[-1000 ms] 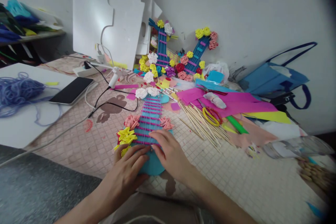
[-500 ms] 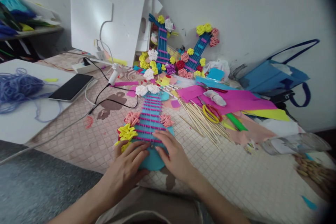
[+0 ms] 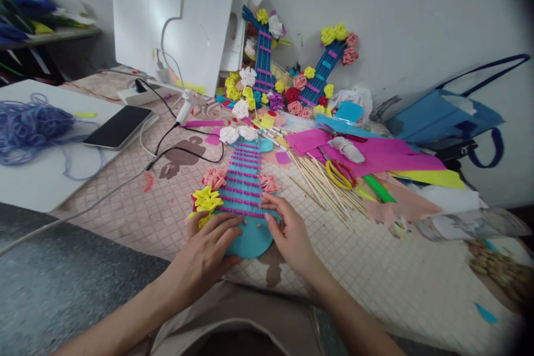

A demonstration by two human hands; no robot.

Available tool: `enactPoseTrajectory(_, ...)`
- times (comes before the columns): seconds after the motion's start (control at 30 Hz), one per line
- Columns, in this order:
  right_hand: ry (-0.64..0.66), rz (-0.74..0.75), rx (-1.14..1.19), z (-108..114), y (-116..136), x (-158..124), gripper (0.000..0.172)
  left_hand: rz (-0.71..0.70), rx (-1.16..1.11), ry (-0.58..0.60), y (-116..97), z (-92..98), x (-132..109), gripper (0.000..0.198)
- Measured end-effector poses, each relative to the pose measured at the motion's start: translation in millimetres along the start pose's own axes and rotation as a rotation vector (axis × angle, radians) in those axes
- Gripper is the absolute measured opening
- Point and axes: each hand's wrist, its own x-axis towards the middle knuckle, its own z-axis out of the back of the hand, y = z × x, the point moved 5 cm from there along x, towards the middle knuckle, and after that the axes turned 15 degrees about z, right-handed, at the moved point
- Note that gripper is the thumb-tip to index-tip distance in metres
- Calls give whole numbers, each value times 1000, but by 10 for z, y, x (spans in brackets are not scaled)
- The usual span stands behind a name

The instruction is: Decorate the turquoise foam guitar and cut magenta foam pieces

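Blue craft guitar (image 3: 245,182) lying near six o'clock in my remote view, left hand (image 3: 212,243) draped over its eight-o'clock edge, thumb apart from fingers, right hand (image 3: 288,232) at its four o'clock, thumb and forefinger parted, I see glue gun (image 3: 186,110) towards eleven.

A flat, light-blue, guitar-shaped craft piece (image 3: 250,243) lies face up at the lower centre of the frame, its narrow end pointing up and its rounded base toward the bottom edge. Magenta strips (image 3: 241,193) cross it like rungs, with thin purple strings (image 3: 250,169) running lengthwise over them. Two white flowers (image 3: 238,134) sit at the top; pink flowers (image 3: 214,178) flank both sides, with yellow flowers (image 3: 208,198) below the left one. Small beads (image 3: 259,225) dot the area beneath the lowest strip.
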Motion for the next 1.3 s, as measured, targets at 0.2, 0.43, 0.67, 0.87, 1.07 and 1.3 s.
enactPoseTrajectory(0.2, 20, -41, -122, -18, 4, 47, 43, 5, 3, 13, -9, 11, 10, 23)
enactPoseTrajectory(0.43, 26, -64, -151, -79, -36, 119, 41, 2, 13, -31, -10, 7, 3, 22)
enactPoseTrajectory(0.67, 106, 17, -162, -78, 40, 68, 50, -10, 7, -42, -3, -5, 0, 24)
enactPoseTrajectory(0.87, 213, 151, -228, -89, 46, 44, 46, -2, 1, -36, -1, -6, 4, 22)
enactPoseTrajectory(1.07, 250, 228, -302, -116, 42, 62, 45, -6, 21, -44, -7, 0, -4, 22)
enactPoseTrajectory(1.3, 253, 248, -313, -132, 31, 50, 39, -25, 30, -34, -7, -7, 6, 21)
